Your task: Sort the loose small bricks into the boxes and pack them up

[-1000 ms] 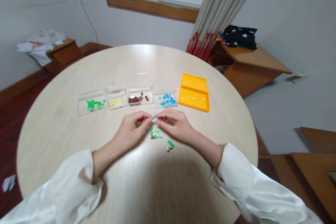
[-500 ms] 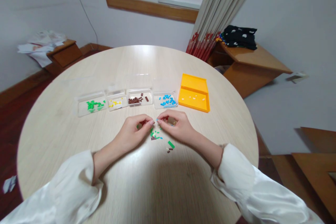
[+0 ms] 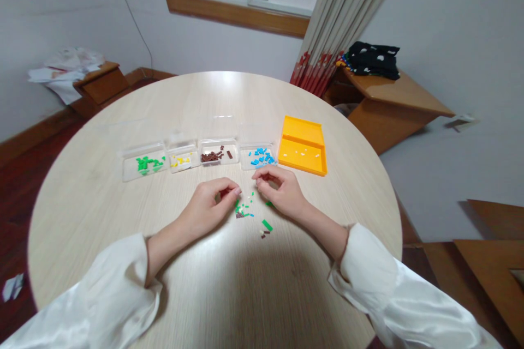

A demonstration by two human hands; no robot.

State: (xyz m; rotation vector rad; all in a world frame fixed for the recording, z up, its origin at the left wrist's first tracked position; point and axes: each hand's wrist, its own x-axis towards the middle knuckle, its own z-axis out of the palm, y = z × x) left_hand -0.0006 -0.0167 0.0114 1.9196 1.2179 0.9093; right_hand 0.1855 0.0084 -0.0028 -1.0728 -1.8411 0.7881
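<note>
My left hand (image 3: 210, 202) rests low over the table, thumb and index finger pinched together; a tiny dark speck shows at the tips, too small to name. To its right, my right hand (image 3: 281, 190) is curled with thumb and index finger close together, and whatever they hold, if anything, cannot be made out. Between and below the hands lie small loose green bricks (image 3: 246, 206), a cluster of brown pieces (image 3: 239, 215) and a small blue brick (image 3: 251, 215). A longer green brick (image 3: 267, 225) lies nearer me, beside a few brown and cream pieces (image 3: 264, 234).
Beyond the hands stand clear trays of green bricks (image 3: 148, 164), yellow bricks (image 3: 180, 160), brown bricks (image 3: 210, 156) and blue bricks (image 3: 262, 157). An open yellow case (image 3: 303, 166) with small white pieces is at the right. All stand on a round wooden table (image 3: 196, 294).
My right hand has moved right and slightly away from my left hand. The blue bit at its fingertips no longer shows. My left hand has stayed in place.
</note>
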